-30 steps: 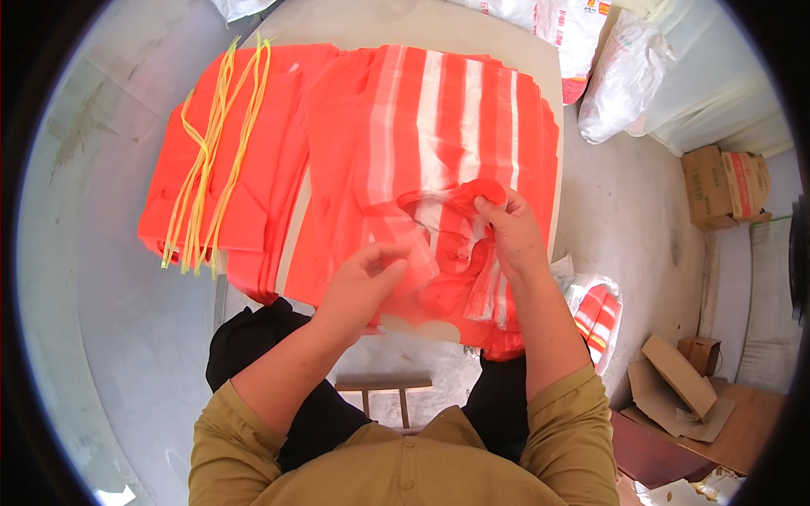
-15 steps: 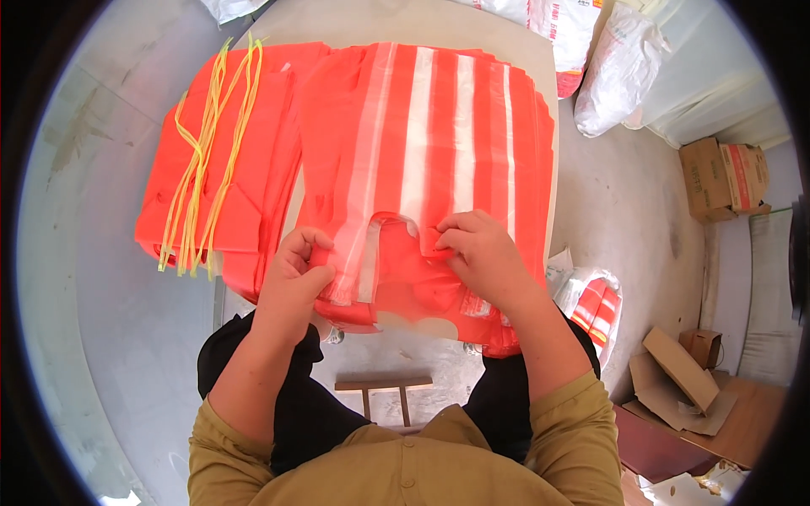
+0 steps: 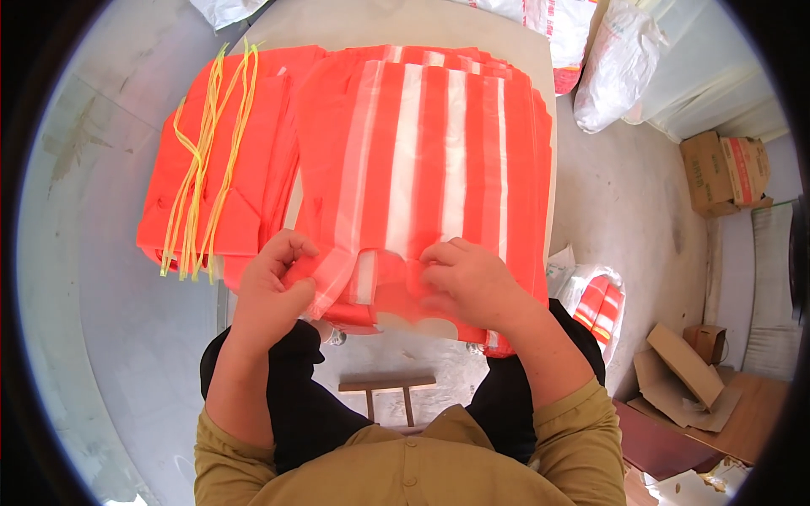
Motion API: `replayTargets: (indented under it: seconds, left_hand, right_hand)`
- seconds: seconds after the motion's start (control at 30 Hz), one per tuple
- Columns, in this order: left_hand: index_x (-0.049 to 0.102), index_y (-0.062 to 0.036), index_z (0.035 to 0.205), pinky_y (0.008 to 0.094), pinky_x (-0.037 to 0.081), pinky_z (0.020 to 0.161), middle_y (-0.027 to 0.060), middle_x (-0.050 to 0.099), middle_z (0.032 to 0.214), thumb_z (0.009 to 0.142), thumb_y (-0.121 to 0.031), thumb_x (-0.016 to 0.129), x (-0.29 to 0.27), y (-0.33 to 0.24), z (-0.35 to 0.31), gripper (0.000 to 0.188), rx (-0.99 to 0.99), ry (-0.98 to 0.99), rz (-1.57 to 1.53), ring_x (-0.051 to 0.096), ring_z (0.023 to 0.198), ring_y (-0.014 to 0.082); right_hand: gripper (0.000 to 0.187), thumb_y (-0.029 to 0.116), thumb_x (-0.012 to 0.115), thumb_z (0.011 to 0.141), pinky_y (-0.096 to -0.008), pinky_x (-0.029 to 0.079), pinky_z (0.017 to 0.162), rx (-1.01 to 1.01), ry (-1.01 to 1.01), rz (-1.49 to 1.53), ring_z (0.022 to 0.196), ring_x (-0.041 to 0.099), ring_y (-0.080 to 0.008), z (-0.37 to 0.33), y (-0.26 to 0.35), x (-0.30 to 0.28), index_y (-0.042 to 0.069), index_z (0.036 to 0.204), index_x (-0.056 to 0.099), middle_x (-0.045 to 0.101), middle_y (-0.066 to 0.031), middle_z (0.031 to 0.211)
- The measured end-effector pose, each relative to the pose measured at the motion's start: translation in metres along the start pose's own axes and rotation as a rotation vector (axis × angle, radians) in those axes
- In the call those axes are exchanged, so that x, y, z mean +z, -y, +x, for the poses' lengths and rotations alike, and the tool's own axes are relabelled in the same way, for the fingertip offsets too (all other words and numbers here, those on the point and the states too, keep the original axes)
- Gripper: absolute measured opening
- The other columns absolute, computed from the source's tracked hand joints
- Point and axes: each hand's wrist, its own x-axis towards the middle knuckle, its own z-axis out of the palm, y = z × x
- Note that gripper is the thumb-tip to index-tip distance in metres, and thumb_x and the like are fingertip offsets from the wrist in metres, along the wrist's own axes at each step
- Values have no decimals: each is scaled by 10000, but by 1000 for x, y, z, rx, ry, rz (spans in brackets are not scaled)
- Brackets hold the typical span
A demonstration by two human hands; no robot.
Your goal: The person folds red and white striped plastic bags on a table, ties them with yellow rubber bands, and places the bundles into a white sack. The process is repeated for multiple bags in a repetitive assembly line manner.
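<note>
A red-orange striped piece (image 3: pixel 431 152), like an unassembled safety vest with pale reflective bands and a curved cut-out at its near edge, lies on top of a stack of similar pieces. My left hand (image 3: pixel 270 291) pinches its near left corner strip between thumb and fingers, lifting that strip slightly. On the other side of the cut-out, my right hand (image 3: pixel 468 285) grips the near edge with bent fingers; its fingertips are a little blurred. To the left lies a pile of plain red-orange fabric (image 3: pixel 240 126), with several yellow cords (image 3: pixel 201 169) across it.
The stacks rest on a pale table (image 3: pixel 354 24). White sacks (image 3: pixel 620 67) stand beyond its far right corner. Right of my knee is a bag of folded red striped pieces (image 3: pixel 597 308). Cardboard boxes (image 3: pixel 717 177) and an opened carton (image 3: pixel 683 379) sit farther right.
Both hands have drawn the top striped piece toward me and slightly left. Its far edge has slid nearer, baring the bands of the pieces beneath.
</note>
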Motion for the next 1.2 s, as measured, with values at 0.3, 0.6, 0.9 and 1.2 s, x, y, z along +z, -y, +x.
replayTargets:
  seconds: [0.3, 0.6, 0.9, 1.2]
  left_hand:
    - [570, -2, 1225, 300, 517, 801, 80, 627, 968, 843, -30, 644, 63, -23, 23, 390, 94, -5, 239, 622, 875, 156]
    - [434, -22, 1508, 343, 539, 884, 133, 659, 1249, 1045, -105, 573, 95, 2, 48, 491, -35, 277, 109, 672, 997, 195]
    - [678, -12, 1149, 397, 544, 883, 139, 637, 1122, 879, 0, 681, 95, 3, 45, 270, 389, 292, 640, 652, 1031, 327]
    - [686, -28, 1073, 426, 524, 866, 125, 622, 1117, 793, 52, 652, 110, 22, 55, 293, 563, 288, 888, 603, 1016, 333]
  right_hand:
    - [395, 297, 567, 1075, -365, 509, 1018, 359, -140, 949, 1204, 635, -217, 16, -5, -1, 23, 1348, 647, 680, -125, 1287]
    - [387, 186, 610, 1047, -353, 536, 1005, 537, -187, 743, 1179, 654, -210, 23, -20, 1, 4, 1388, 608, 680, -113, 1301]
    - [330, 46, 646, 935, -380, 562, 930, 413, -322, 409, 1109, 689, -282, 23, -25, 6, 18, 1263, 663, 708, -154, 1196]
    - [232, 4, 669, 876, -405, 538, 949, 291, -391, 181, 1115, 653, -321, 17, -39, -1, 8, 1104, 714, 709, -142, 1148]
